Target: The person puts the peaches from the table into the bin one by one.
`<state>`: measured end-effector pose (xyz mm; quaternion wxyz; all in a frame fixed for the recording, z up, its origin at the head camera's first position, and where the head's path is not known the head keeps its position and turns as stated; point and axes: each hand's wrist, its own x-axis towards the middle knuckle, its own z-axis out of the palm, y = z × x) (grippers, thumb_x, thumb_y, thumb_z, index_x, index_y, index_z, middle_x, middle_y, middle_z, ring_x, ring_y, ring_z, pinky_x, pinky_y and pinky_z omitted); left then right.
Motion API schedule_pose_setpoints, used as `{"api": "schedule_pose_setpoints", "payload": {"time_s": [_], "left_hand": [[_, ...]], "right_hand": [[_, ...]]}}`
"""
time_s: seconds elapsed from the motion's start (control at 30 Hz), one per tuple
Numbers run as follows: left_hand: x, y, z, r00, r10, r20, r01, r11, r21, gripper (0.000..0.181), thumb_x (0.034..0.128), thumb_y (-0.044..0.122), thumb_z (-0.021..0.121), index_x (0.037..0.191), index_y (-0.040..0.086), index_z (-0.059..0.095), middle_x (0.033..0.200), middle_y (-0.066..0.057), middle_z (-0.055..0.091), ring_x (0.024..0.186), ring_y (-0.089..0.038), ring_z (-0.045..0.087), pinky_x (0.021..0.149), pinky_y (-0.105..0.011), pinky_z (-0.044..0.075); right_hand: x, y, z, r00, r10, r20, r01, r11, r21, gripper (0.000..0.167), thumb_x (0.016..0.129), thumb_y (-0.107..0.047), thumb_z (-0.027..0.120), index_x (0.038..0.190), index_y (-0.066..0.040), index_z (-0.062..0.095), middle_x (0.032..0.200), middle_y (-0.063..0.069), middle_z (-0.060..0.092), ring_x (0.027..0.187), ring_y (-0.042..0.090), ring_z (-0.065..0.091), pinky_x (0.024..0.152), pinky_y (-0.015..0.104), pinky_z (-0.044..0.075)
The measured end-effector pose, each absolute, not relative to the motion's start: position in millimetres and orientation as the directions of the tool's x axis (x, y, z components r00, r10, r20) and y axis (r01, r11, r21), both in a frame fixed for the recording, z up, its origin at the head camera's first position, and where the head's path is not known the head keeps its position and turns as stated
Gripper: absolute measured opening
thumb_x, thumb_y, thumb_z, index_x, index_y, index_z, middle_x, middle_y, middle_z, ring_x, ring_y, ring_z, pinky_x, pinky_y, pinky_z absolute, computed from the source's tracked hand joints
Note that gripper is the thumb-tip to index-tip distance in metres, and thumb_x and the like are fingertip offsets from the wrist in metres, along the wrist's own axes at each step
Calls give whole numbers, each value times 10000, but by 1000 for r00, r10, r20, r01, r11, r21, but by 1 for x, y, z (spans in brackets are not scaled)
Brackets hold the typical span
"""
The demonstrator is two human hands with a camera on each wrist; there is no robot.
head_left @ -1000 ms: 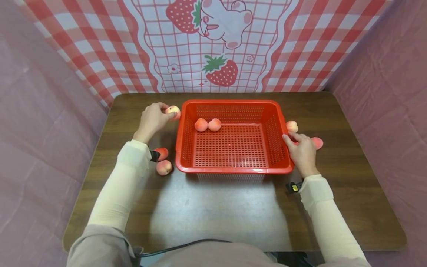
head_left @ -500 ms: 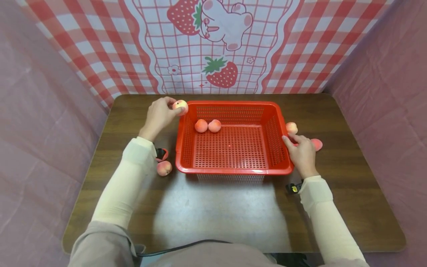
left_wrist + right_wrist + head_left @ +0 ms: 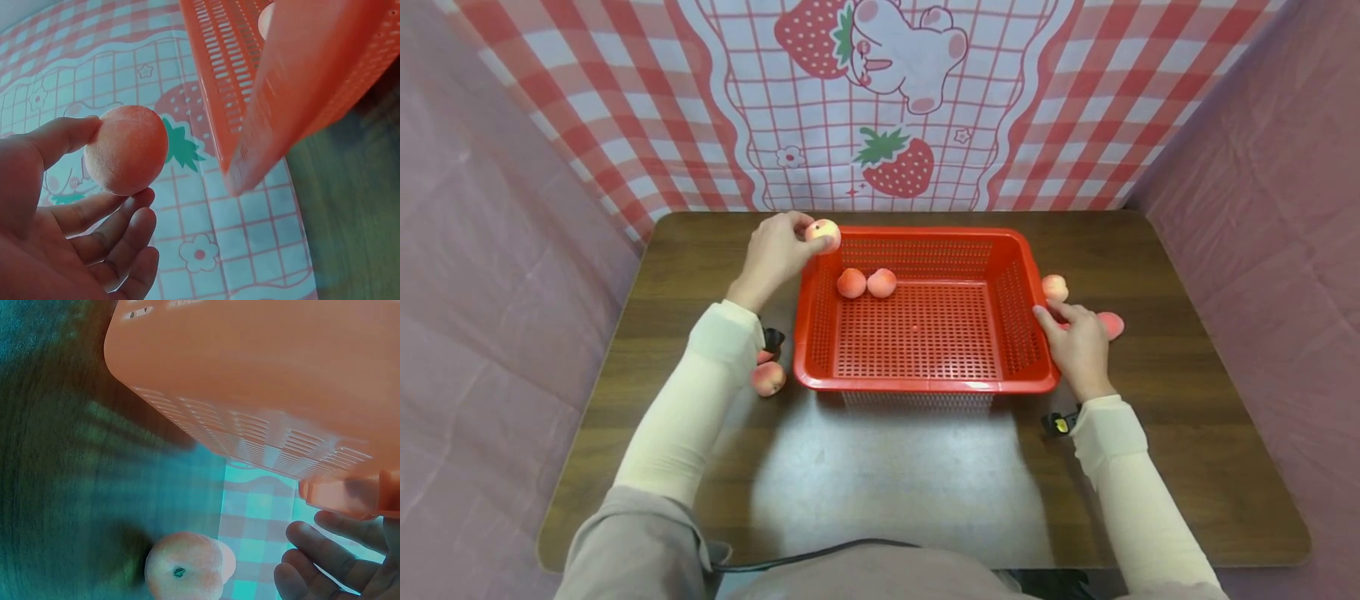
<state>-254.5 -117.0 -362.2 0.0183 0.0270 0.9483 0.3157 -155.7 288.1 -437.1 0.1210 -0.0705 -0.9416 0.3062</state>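
My left hand (image 3: 775, 254) pinches a pale peach (image 3: 822, 236) above the back-left corner of the red basket (image 3: 925, 385). In the left wrist view that peach (image 3: 126, 150) sits between thumb and fingertips, beside the basket (image 3: 300, 94). My right hand (image 3: 1081, 348) grips the basket's right rim, thumb on the rim and fingers outside. The right wrist view has its fingers (image 3: 334, 553) just under the rim. Two peaches, one (image 3: 852, 283) and another (image 3: 882, 283), lie side by side inside at the back left.
Left of the basket lies a peach (image 3: 768, 378), with another partly hidden behind my wrist device (image 3: 772, 339). Right of it are a pale peach (image 3: 1055, 288) and a pink one (image 3: 1111, 325) partly behind my right hand. A checked cloth (image 3: 662, 108) hangs behind the wooden table (image 3: 1210, 467).
My left hand has carried its peach rightward and slightly back, from beside the basket to over its rim. The right hand has stayed on the rim, and the basket has not visibly moved.
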Motion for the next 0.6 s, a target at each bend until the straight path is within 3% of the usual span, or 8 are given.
{"api": "schedule_pose_setpoints", "payload": {"time_s": [0.6], "left_hand": [[-255, -85, -362, -989, 142, -37, 90, 784, 614, 530, 886, 440, 680, 1263, 74, 614, 1211, -103, 652, 1092, -276, 577, 952, -436, 455]], "right_hand": [[-156, 289, -438, -960, 201, 196, 46, 801, -597, 401, 949, -266, 632, 1240, 9, 645, 1047, 282, 671, 921, 421, 584, 814, 483, 430]]}}
